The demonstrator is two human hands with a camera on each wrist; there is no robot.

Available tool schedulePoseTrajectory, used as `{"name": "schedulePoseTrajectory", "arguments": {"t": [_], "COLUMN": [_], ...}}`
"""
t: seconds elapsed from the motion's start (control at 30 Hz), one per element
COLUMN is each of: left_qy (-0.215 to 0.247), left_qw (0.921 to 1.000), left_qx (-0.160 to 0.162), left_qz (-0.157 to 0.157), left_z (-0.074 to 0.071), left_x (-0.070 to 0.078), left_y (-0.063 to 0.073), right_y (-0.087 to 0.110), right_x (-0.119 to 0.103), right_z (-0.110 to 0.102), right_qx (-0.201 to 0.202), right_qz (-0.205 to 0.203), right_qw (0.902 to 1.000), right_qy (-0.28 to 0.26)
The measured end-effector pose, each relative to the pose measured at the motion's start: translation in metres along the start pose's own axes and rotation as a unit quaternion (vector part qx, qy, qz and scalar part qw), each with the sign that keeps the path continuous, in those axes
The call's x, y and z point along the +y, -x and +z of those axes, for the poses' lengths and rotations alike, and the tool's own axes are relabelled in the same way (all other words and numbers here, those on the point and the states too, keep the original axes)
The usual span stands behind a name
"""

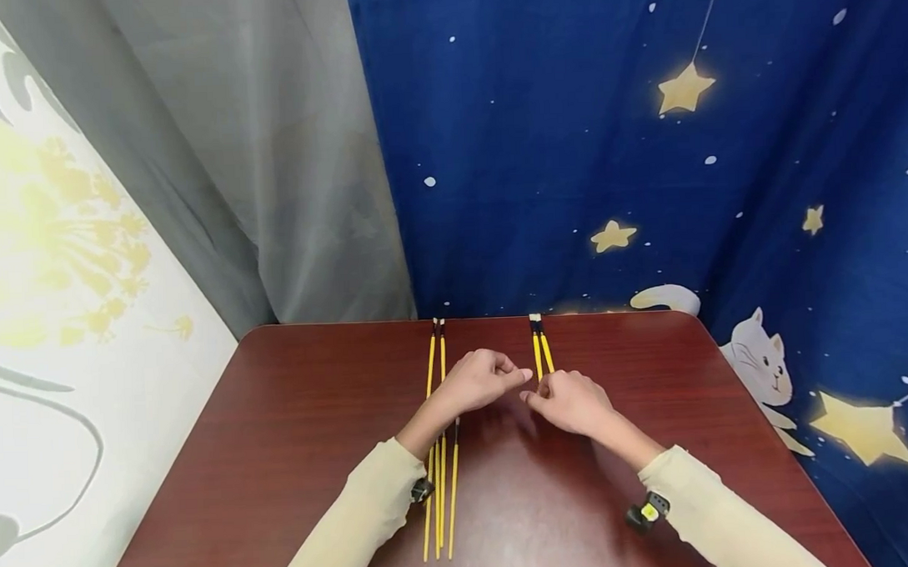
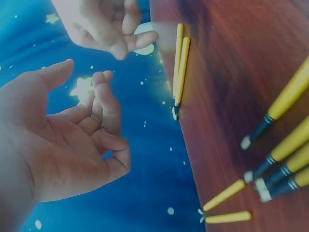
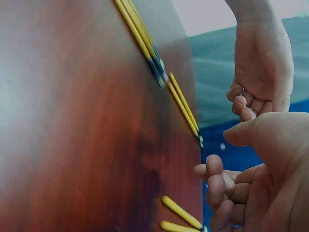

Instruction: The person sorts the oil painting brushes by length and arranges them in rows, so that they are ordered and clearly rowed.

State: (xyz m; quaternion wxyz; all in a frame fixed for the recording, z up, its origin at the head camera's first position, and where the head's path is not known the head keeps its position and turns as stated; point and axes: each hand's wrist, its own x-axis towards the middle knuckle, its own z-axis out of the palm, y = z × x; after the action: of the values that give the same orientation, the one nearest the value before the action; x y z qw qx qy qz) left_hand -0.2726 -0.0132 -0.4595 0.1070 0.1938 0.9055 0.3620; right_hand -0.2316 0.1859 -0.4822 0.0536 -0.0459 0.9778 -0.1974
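Observation:
My left hand (image 1: 478, 381) hovers above the table near its back middle, holding nothing. Its fingers are loosely bent, and in the left wrist view the thumb stands apart from them. Facing it, a small gap away, is my right hand (image 1: 572, 401), also empty with relaxed fingers. Just beyond the right hand lie two yellow-handled paintbrushes (image 1: 536, 347), bristles at the table's back edge. Two more paintbrushes (image 3: 183, 107) lie at that edge on the left. Several others (image 1: 440, 501) lie side by side in front of those, partly hidden under my left arm.
The brushes rest on a dark red wooden table (image 1: 310, 455) with rounded back corners. Behind it hang a grey curtain (image 1: 322, 155) and a blue star-patterned curtain (image 1: 524, 147). A pale patterned panel (image 1: 88, 330) is at the left.

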Motion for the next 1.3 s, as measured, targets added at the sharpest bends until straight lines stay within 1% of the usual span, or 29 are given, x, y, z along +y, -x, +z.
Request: {"name": "schedulePoseTrajectory", "arguments": {"t": [0.1, 0.2, 0.27, 0.3, 0.4, 0.53, 0.6, 0.7, 0.77, 0.87, 0.97, 1.1, 1.2, 1.3], "left_qy": [0.0, 0.003, -0.005, -0.011, -0.05, -0.109, -0.125, -0.128, -0.122, -0.12, -0.117, -0.114, -0.122, -0.143], "left_qw": [1.0, 0.9999, 0.9997, 0.9996, 0.9979, 0.9927, 0.9908, 0.991, 0.9919, 0.9922, 0.9925, 0.9926, 0.9914, 0.9882], "left_qx": [0.005, 0.0, -0.004, -0.007, -0.02, -0.023, -0.018, -0.009, -0.009, -0.015, -0.014, 0.002, 0.014, 0.023], "left_qz": [-0.005, -0.014, -0.022, -0.026, -0.036, -0.046, -0.049, -0.039, -0.033, -0.032, -0.034, -0.042, -0.046, -0.049], "left_z": [-0.005, -0.008, -0.011, -0.012, -0.016, -0.022, -0.024, -0.026, -0.026, -0.025, -0.022, -0.016, -0.011, -0.007], "left_x": [-0.007, -0.015, -0.021, -0.025, -0.039, -0.057, -0.066, -0.075, -0.079, -0.083, -0.086, -0.089, -0.092, -0.093], "left_y": [0.01, 0.019, 0.025, 0.028, 0.037, 0.049, 0.054, 0.06, 0.063, 0.068, 0.073, 0.078, 0.081, 0.083], "right_y": [0.007, 0.011, 0.012, 0.012, 0.014, 0.016, 0.017, 0.019, 0.021, 0.022, 0.023, 0.022, 0.021, 0.02], "right_x": [-0.006, -0.012, -0.017, -0.02, -0.029, -0.043, -0.05, -0.058, -0.062, -0.067, -0.073, -0.082, -0.089, -0.095], "right_z": [0.009, 0.02, 0.026, 0.029, 0.039, 0.05, 0.056, 0.063, 0.068, 0.074, 0.078, 0.082, 0.086, 0.089], "right_qx": [0.009, 0.01, 0.01, 0.009, -0.002, -0.025, -0.033, -0.049, -0.056, -0.062, -0.049, -0.035, -0.031, -0.027], "right_qz": [-0.006, -0.006, -0.013, -0.02, -0.041, -0.066, -0.074, -0.08, -0.086, -0.093, -0.102, -0.104, -0.091, -0.071], "right_qw": [0.9999, 0.9997, 0.9996, 0.9995, 0.9989, 0.9973, 0.9965, 0.9953, 0.9945, 0.9935, 0.9935, 0.9939, 0.9953, 0.9971], "right_qy": [-0.011, -0.021, -0.023, -0.024, -0.021, -0.022, -0.022, -0.023, -0.022, -0.021, -0.017, -0.014, -0.009, -0.001]}}
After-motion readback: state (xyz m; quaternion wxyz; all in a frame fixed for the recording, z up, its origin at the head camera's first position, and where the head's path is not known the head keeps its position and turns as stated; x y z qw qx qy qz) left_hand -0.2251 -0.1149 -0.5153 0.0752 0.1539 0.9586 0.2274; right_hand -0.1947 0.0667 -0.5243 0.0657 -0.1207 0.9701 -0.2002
